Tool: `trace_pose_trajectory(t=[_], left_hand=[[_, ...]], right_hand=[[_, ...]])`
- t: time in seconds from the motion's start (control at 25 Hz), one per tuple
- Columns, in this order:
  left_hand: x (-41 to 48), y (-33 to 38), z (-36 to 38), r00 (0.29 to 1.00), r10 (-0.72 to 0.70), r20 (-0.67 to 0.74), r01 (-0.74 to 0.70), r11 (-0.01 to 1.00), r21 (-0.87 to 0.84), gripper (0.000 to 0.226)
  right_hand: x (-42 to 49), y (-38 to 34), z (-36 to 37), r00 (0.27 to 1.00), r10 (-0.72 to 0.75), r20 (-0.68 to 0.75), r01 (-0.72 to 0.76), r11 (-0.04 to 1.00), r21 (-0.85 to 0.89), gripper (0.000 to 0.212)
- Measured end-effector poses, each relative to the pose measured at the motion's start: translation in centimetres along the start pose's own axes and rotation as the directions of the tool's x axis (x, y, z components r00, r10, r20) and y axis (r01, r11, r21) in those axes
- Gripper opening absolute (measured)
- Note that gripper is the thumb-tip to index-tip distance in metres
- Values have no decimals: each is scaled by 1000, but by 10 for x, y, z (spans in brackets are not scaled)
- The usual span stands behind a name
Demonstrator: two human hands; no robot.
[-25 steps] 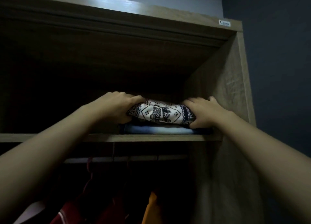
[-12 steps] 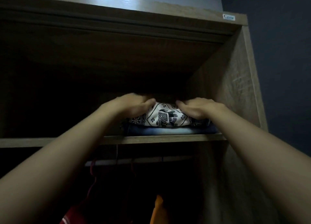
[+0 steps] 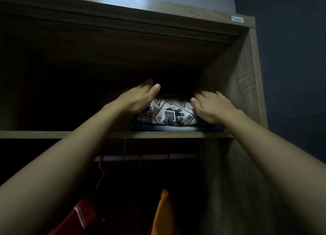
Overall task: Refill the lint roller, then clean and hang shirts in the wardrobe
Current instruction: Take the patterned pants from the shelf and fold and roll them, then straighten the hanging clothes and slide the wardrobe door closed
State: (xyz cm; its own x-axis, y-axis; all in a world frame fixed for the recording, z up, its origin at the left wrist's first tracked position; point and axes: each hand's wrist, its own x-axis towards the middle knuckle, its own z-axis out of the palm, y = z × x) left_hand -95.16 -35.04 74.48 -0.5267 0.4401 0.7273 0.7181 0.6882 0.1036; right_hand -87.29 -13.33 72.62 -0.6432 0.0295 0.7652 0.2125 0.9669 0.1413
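A folded cream cloth with a black elephant print lies on a folded blue denim piece at the right end of the wardrobe's upper shelf. My left hand hovers at the cloth's left side, fingers spread and lifted, holding nothing. My right hand rests flat against the cloth's right side, fingers apart. No lint roller is in view.
Below the shelf a hanging rail carries hangers with a dark red striped garment and an orange garment. The wardrobe's right side panel stands close to my right hand. A dark blue wall lies beyond.
Both hands pushed the folded cloth further back onto the shelf. My left hand has since lifted off it and opened; my right hand has slid to its right side.
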Motion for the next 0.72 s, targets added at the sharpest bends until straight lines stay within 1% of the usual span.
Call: trace_pose_trajectory(t=[0.04, 0.12, 0.2, 0.24, 0.32, 0.36, 0.4, 0.48, 0.52, 0.56, 0.6, 0.64, 0.72], left_hand=[[-9, 1, 0, 991, 55, -118, -59, 998, -30, 67], [-39, 7, 3, 956, 120, -269, -144, 987, -71, 63], [-80, 14, 14, 930, 162, -330, -178, 984, -18, 66], [-103, 17, 21, 928, 171, -330, -171, 985, 30, 67], [-144, 23, 35, 940, 164, -300, -144, 986, 87, 68], [-161, 24, 41, 950, 128, -284, -111, 991, 75, 67], [-184, 25, 49, 966, 76, -248, -66, 997, 49, 67], [-247, 14, 69, 986, 24, -167, -17, 999, 42, 71], [-280, 12, 76, 993, 13, -115, -7, 999, 54, 73], [-324, 5, 83, 999, -34, -34, 37, 996, 82, 75], [-381, 0, 81, 982, -145, 119, 131, 984, 117, 75], [-407, -7, 85, 963, -211, 165, 196, 975, 105, 73], [-428, -23, 101, 972, -175, 159, 146, 973, 179, 70]], right_hand=[[-9, -2, -2, 998, -20, -65, 22, 999, 29, 54], [-35, -7, -8, 984, -43, -173, 58, 995, 85, 55], [-73, -17, -6, 970, -67, -232, 98, 987, 125, 55], [-94, -23, -2, 965, -79, -251, 118, 982, 145, 57], [-136, -35, 10, 965, -105, -242, 153, 971, 186, 62], [-156, -43, 16, 969, -116, -217, 163, 963, 213, 64], [-184, -54, 26, 979, -130, -159, 167, 955, 245, 65], [-247, -80, 53, 986, -157, -54, 166, 940, 299, 62], [-277, -93, 64, 982, -187, -6, 178, 928, 326, 62], [-316, -114, 76, 968, -237, 76, 192, 904, 382, 62], [-366, -146, 81, 933, -298, 203, 186, 880, 436, 63], [-388, -161, 90, 913, -326, 244, 187, 867, 462, 64], [-405, -171, 105, 921, -297, 251, 160, 877, 452, 65]])
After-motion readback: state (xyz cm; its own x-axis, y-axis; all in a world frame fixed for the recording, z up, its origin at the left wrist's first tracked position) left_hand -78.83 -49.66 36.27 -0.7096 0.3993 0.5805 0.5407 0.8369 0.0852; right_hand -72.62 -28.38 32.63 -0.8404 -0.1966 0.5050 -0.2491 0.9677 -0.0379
